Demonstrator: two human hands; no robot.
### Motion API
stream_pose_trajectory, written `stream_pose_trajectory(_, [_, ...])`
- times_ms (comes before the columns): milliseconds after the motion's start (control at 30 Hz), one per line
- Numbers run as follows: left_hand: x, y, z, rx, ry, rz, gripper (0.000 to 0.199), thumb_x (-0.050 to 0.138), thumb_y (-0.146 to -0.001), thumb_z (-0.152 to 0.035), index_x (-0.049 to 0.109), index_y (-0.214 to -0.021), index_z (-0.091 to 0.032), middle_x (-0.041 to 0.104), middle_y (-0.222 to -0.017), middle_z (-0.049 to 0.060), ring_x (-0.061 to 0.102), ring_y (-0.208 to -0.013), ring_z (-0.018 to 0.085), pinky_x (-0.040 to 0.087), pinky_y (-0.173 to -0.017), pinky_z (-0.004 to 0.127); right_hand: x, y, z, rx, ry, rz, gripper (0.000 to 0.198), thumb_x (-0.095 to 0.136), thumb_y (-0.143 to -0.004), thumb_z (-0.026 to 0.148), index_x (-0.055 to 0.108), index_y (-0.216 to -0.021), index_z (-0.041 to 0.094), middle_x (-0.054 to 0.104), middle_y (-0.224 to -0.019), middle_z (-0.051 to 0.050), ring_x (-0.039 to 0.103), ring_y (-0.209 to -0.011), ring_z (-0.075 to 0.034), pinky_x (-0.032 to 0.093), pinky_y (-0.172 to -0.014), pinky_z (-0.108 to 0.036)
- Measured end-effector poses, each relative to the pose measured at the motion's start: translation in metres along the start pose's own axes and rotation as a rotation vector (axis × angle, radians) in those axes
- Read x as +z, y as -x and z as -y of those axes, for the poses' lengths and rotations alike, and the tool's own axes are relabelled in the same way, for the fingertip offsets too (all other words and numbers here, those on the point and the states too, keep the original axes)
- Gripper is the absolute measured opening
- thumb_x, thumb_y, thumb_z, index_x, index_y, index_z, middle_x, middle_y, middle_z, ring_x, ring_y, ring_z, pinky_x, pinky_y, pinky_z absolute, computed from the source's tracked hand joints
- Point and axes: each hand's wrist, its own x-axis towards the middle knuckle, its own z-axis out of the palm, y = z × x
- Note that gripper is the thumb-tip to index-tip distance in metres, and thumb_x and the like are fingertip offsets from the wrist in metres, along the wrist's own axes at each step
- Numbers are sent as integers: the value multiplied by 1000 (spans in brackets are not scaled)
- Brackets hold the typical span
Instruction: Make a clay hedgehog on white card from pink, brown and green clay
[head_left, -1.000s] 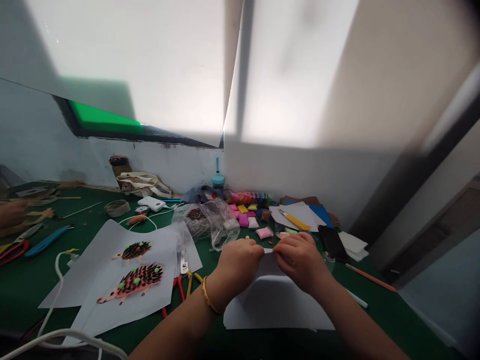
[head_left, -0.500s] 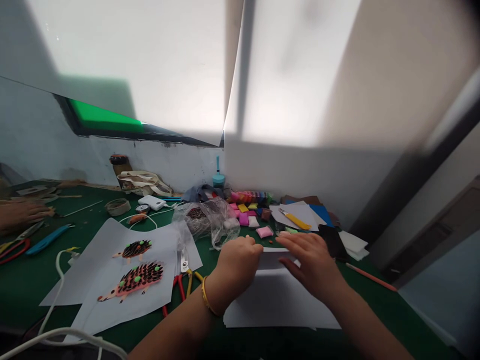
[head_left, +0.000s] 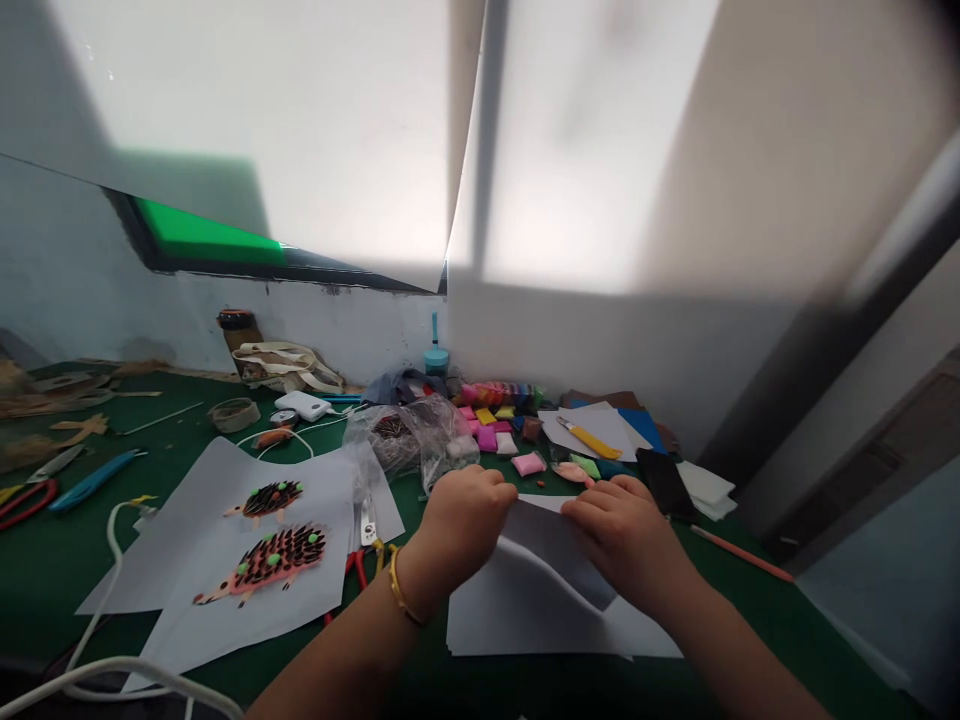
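A sheet of white paper [head_left: 559, 545] is bent upward between my hands, over more white sheets [head_left: 517, 625] lying on the green table. My left hand [head_left: 469, 525], with a yellow bangle on the wrist, is closed on the sheet's upper left edge. At its upper right edge my right hand [head_left: 626, 535] is closed on the same sheet, fingers bent over it. To the left, two hedgehog pictures [head_left: 270, 560] with dark spikes and green dots lie on white paper. Scissors [head_left: 367, 525] and red-handled pliers [head_left: 358, 570] rest beside my left forearm.
Coloured clay packs [head_left: 487, 438] and a clear plastic bag [head_left: 412, 440] lie behind my hands. A yellow utility knife [head_left: 592, 440] sits on papers at the right, near a pink pencil [head_left: 742, 553]. A white cable [head_left: 112, 540] runs along the left, past a blue cutter [head_left: 97, 480].
My right hand has closed from spread fingers onto the sheet's edge. The sheet now bows upward more. Another person's hand at the far left has drawn away from the table.
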Motion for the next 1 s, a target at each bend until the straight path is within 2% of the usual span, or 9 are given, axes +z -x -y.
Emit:
stream_pose_trajectory(167, [-7,1,31,-106,73,-70,23,45,-86,-19,68,-88,-22,64,-83,6,56,-75,17,40,-62,26,-9,10,-23,76,-90,30,24,44,-88,24,67,-93,27,69,-86,-3,60,-83,-19,37,-82,-36])
stream_pose_trajectory(267, [-7,-1,45,-219,199,-199,24,44,-88,-25,67,-93,-21,65,-91,7,57,-84,19,44,-71,29,-10,14,-33,161,-179,57,26,42,-90,31,67,-94,27,69,-88,-4,61,-83,-20,42,-79,-35])
stream_pose_trajectory(333, [-4,-2,44,-243,412,-255,27,44,-89,-32,65,-102,-21,64,-101,7,57,-93,20,45,-79,30,-11,14,-34,226,-246,77,28,41,-90,35,68,-96,27,69,-92,-4,62,-86,-20,45,-77,-34])
stream_pose_trajectory(433, [7,-5,30,-196,784,-173,38,52,-85,-39,58,-118,-22,62,-111,7,58,-96,20,47,-77,28,-12,9,-29,260,-327,118,30,40,-90,37,68,-98,27,69,-96,-4,61,-90,-21,46,-78,-33])
stream_pose_trajectory(500, [16,-7,19,-223,880,-135,36,57,-81,-39,62,-111,-21,65,-102,5,59,-86,18,47,-70,26,-12,5,-24,246,-349,146,30,40,-91,36,68,-98,27,69,-96,-4,61,-91,-21,46,-78,-33])
stream_pose_trajectory(633, [26,-10,2,-296,805,-184,16,56,-82,-29,67,-83,-19,65,-81,3,58,-77,16,44,-69,26,-7,-1,-20,200,-316,218,27,42,-90,32,69,-89,28,70,-88,-1,62,-80,-19,46,-70,-31])
stream_pose_trajectory(700, [27,-11,-4,-261,736,-166,13,56,-82,-26,67,-81,-19,65,-83,2,58,-79,16,43,-70,26,-1,-3,-17,170,-303,223,25,44,-89,32,68,-86,28,70,-84,0,62,-76,-18,45,-67,-30])
stream_pose_trajectory(867, [25,-13,-13,-202,649,-174,11,55,-82,-23,66,-81,-20,65,-83,2,57,-78,15,41,-70,25,9,-4,-11,146,-360,155,26,40,-90,27,65,-84,25,68,-81,0,60,-78,-17,44,-74,-30])
stream_pose_trajectory(1000, [24,-14,-3,-237,607,-225,11,55,-83,-22,65,-80,-19,64,-82,2,56,-79,15,40,-70,26,9,0,-17,208,-412,165,28,40,-89,30,67,-86,24,68,-86,-2,60,-81,-19,45,-72,-30])
